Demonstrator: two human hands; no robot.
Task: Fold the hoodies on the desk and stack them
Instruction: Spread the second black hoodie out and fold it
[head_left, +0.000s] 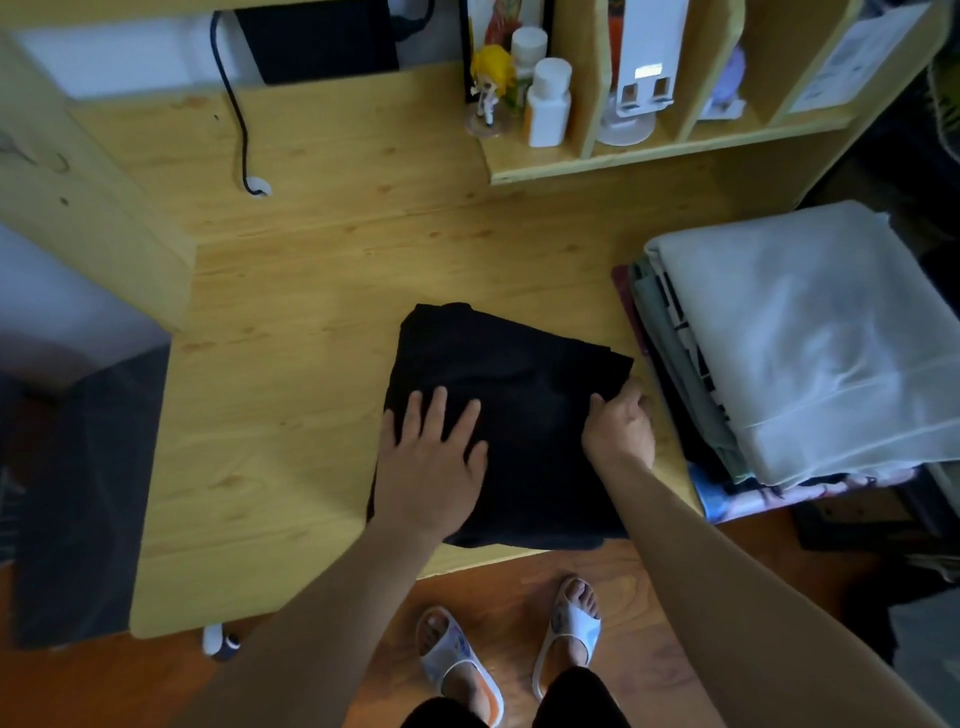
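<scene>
A black hoodie (511, 374) lies folded into a rough square near the front edge of the wooden desk (291, 322). My left hand (431, 457) presses flat on its left part, fingers spread and straight. My right hand (621, 423) grips the hoodie's right edge, thumb on top and fingers curled round the fold. To the right stands a stack of folded garments (810, 353), topped by a white one, with green, dark and patterned layers underneath.
A shelf unit (649, 156) at the back right holds white bottles (548, 104), a yellow-haired figurine (491, 83) and a white device. A black cable (236, 109) runs down into a desk hole. My feet in slippers stand on the floor below the desk edge.
</scene>
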